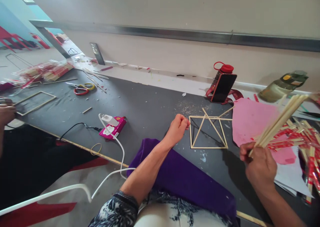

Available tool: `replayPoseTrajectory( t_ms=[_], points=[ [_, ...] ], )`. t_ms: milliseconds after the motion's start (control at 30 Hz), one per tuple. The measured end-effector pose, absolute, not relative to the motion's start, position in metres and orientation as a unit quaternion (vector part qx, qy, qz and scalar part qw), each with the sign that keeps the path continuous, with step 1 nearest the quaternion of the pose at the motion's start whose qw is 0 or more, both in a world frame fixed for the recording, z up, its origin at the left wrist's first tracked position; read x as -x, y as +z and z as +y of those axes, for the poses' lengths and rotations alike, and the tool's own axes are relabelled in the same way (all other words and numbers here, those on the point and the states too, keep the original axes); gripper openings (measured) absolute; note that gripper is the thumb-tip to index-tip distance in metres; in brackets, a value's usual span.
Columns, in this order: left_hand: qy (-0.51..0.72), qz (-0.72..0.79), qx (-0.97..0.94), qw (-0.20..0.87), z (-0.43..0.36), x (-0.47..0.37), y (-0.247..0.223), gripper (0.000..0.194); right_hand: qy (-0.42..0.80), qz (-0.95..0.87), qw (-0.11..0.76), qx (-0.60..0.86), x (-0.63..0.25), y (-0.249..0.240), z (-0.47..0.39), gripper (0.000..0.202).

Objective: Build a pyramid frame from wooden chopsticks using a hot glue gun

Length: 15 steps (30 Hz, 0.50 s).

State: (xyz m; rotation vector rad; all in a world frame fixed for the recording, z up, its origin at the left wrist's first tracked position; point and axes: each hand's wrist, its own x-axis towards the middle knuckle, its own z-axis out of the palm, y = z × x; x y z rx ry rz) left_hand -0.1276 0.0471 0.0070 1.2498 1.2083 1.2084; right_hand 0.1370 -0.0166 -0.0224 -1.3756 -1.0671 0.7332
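Observation:
My right hand is closed round a bundle of wooden chopsticks, which fans up and to the right above the table. On the dark tabletop lies a stick frame, a rectangle of thin wooden sticks with others crossing it at a slant. My left hand has its fingers pinched together at the frame's upper left corner; whether they grip a stick there is hidden. Beneath my left forearm, a purple cloth covers the table's front edge.
Wrapped chopsticks lie on pink paper at right. Behind stand a phone against a red-capped bottle and a tilted bottle. Leftward are a magenta box with cables, scissors and another person's hand at a stick rectangle.

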Motion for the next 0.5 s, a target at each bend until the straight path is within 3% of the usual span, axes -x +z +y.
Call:
replayPoseTrajectory(
  t_ms=[133,300,500],
  points=[
    [0.417,0.571,-0.553,0.441,0.048,0.130,-0.002,0.005,0.345,-0.411,0.587,0.606,-0.141,-0.032,-0.025,0.030],
    [0.318,0.614,-0.606,0.393,0.047,0.130,-0.013,0.026,0.372,-0.400,0.553,0.629,-0.140,-0.041,-0.020,0.033],
    [0.306,0.603,-0.615,0.405,0.046,0.127,-0.012,0.037,0.386,-0.381,0.531,0.652,-0.144,-0.043,-0.009,0.040]
  ],
)
